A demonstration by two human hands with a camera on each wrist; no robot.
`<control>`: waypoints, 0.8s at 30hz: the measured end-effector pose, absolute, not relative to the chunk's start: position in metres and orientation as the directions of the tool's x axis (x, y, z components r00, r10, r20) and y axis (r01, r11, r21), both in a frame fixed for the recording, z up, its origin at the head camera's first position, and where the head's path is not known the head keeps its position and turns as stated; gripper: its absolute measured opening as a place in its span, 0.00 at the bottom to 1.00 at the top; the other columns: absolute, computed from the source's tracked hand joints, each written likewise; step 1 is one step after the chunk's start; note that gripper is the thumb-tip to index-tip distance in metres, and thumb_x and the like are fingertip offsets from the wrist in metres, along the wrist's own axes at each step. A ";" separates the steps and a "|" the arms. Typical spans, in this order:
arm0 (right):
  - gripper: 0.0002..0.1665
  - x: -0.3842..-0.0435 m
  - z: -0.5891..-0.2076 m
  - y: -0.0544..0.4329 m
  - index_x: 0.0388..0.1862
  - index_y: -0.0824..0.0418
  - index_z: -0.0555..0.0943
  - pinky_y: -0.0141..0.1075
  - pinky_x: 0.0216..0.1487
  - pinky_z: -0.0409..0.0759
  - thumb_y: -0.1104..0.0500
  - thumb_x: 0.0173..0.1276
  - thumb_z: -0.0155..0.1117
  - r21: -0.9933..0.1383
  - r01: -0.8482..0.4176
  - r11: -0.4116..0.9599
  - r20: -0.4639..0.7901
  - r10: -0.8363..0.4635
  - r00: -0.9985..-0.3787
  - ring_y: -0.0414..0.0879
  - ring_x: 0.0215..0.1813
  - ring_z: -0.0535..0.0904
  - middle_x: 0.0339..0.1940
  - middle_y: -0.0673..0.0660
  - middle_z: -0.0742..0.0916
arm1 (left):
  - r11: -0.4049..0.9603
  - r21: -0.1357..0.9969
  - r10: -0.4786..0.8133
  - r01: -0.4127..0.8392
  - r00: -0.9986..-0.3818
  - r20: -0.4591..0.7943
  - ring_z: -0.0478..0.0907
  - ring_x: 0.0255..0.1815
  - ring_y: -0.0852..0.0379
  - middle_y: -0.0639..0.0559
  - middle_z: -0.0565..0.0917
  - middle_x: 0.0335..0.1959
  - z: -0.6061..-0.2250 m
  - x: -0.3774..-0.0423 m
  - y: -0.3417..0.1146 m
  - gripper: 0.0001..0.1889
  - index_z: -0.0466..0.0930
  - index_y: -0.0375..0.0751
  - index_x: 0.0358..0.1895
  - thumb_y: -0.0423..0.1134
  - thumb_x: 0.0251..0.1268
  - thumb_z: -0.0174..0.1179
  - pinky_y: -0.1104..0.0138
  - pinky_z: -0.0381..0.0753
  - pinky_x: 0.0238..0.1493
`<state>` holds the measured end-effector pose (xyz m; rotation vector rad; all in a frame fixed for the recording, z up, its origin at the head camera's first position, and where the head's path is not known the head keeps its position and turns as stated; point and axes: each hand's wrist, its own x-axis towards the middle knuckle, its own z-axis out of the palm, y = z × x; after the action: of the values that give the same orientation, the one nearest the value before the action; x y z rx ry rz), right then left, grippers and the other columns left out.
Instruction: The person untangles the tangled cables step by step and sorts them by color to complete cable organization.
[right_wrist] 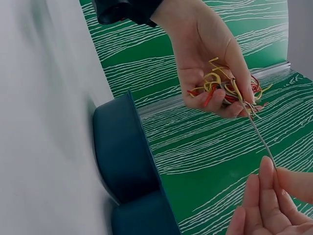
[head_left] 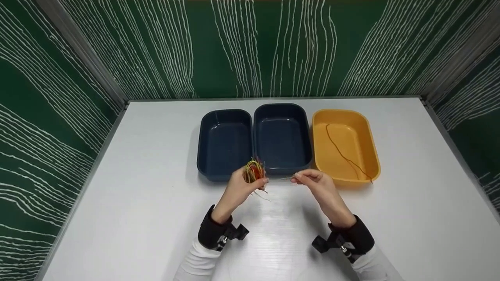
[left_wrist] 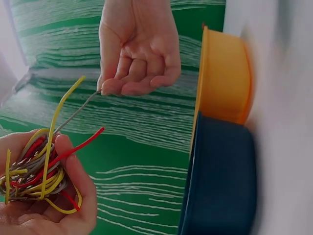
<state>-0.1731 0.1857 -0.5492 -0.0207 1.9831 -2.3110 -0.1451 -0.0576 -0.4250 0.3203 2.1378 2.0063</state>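
My left hand [head_left: 238, 188] grips a tangled bundle of thin cords [head_left: 254, 171] in red, yellow and grey, with loose ends sticking out on several sides. Between thumb and fingertips, my right hand [head_left: 323, 191] pinches one grey cord [right_wrist: 257, 131]. That cord runs straight from the bundle across the gap between the hands, its other end hidden among the strands. Both hands are above the table, just in front of the bins. A single reddish cord [head_left: 339, 151] lies in the yellow bin [head_left: 318, 166], one end hanging over its front right rim.
Left of the yellow bin stand two dark blue bins, a middle one [head_left: 283, 144] and a left one [head_left: 225, 148], with bare floors. They all rest on a white table [head_left: 156, 175]. Green walls with white lines [head_left: 269, 47] enclose its back and sides.
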 end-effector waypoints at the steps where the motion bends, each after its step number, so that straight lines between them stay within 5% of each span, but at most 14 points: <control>1: 0.21 -0.173 -0.547 0.186 0.41 0.70 0.77 0.41 0.50 0.71 0.54 0.58 0.63 -0.986 0.062 -0.153 -0.050 -0.079 -0.996 0.56 0.43 0.77 0.37 0.65 0.83 | 0.058 0.998 0.288 0.026 -0.958 0.009 0.77 0.26 0.61 0.47 0.80 0.29 -0.427 -0.146 -0.058 0.13 0.73 0.26 0.39 0.31 0.52 0.61 0.65 0.78 0.32; 11: 0.14 -0.167 -0.533 0.189 0.39 0.71 0.78 0.40 0.49 0.72 0.60 0.60 0.61 -0.975 0.018 -0.221 0.004 -0.101 -0.995 0.53 0.40 0.79 0.33 0.62 0.84 | 0.049 0.999 0.293 0.008 -0.956 -0.007 0.78 0.29 0.60 0.47 0.81 0.30 -0.429 -0.146 -0.060 0.13 0.74 0.28 0.38 0.33 0.50 0.63 0.60 0.77 0.36; 24: 0.19 -0.173 -0.546 0.194 0.39 0.73 0.77 0.43 0.52 0.70 0.57 0.56 0.65 -0.971 0.023 -0.238 -0.014 -0.037 -0.999 0.57 0.41 0.78 0.34 0.65 0.83 | -0.013 1.000 0.174 -0.004 -0.985 -0.002 0.76 0.32 0.59 0.47 0.78 0.32 -0.423 -0.146 -0.065 0.13 0.73 0.29 0.39 0.32 0.51 0.62 0.70 0.75 0.34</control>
<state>-0.1733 0.1940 -0.5460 -0.0184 1.9154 -2.4419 -0.1460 -0.0648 -0.4231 0.1838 2.1144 2.1424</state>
